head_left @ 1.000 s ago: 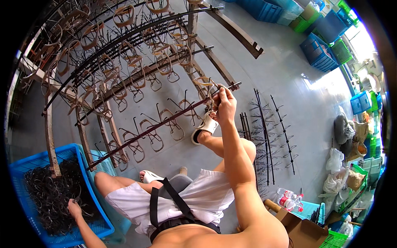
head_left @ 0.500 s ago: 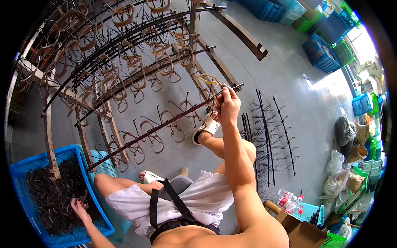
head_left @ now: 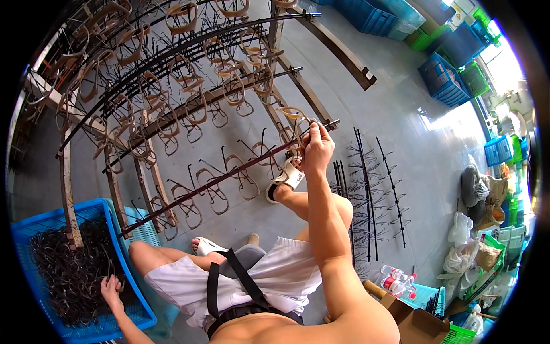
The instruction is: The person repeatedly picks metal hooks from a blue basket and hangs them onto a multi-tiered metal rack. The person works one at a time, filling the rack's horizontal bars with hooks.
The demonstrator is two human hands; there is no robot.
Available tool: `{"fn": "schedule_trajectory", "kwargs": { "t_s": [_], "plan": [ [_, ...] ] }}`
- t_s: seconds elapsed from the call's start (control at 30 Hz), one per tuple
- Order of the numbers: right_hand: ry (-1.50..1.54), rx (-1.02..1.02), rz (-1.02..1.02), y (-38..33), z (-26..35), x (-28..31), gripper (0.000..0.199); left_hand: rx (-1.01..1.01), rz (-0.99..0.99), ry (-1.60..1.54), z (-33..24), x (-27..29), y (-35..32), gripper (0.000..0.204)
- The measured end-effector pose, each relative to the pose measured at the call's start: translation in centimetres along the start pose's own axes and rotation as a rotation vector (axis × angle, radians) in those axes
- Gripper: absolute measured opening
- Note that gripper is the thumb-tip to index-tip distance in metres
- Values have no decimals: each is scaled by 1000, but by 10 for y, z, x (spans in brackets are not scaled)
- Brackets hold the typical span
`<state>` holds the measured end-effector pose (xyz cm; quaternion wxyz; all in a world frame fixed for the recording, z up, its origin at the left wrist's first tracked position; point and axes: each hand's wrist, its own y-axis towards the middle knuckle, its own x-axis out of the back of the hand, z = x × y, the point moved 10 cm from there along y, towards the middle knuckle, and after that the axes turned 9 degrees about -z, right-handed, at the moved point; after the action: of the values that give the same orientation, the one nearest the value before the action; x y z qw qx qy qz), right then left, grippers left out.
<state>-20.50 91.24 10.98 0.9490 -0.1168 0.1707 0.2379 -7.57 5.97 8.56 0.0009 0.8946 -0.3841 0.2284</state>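
My right hand (head_left: 318, 146) pinches a tan eyeglass frame (head_left: 294, 114) at the right end of a long dark red rod (head_left: 220, 179). Several brown eyeglass frames (head_left: 241, 176) hang along this rod, spaced apart, their temple arms pointing up. At lower left, my left hand (head_left: 112, 291) is in a blue plastic basket (head_left: 133, 269), at the right side of a tangled pile of dark eyeglass frames (head_left: 63, 275). Its fingers are curled together. What they hold, if anything, is lost among the dark pile.
A metal rack (head_left: 109, 178) ahead carries several rods hung with brown eyeglass frames. Dark rods with thin wire prongs (head_left: 366, 189) lie on the grey floor at right. Beside my right side are an open cardboard box (head_left: 421, 324) and plastic bottles (head_left: 395, 281). Crates (head_left: 444, 80) stand far right.
My left hand has shifted slightly within the basket, and its fingers have curled closer together. My right hand stays at the rod's end with the tan frame. The view has shifted slightly.
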Motion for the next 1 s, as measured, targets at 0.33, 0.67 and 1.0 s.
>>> {"fn": "schedule_trajectory", "kwargs": {
  "t_s": [0.33,0.67,1.0],
  "plan": [
    [-34,-63,112,-14,0,-9,16,-34,-152,242,3,27,14,29],
    [-211,33,296,-19,5,-18,20,25,-237,369,3,36,10,37],
    [-295,104,294,-14,14,-17,18,-86,-320,152,-44,35,-7,49]
  ]
}}
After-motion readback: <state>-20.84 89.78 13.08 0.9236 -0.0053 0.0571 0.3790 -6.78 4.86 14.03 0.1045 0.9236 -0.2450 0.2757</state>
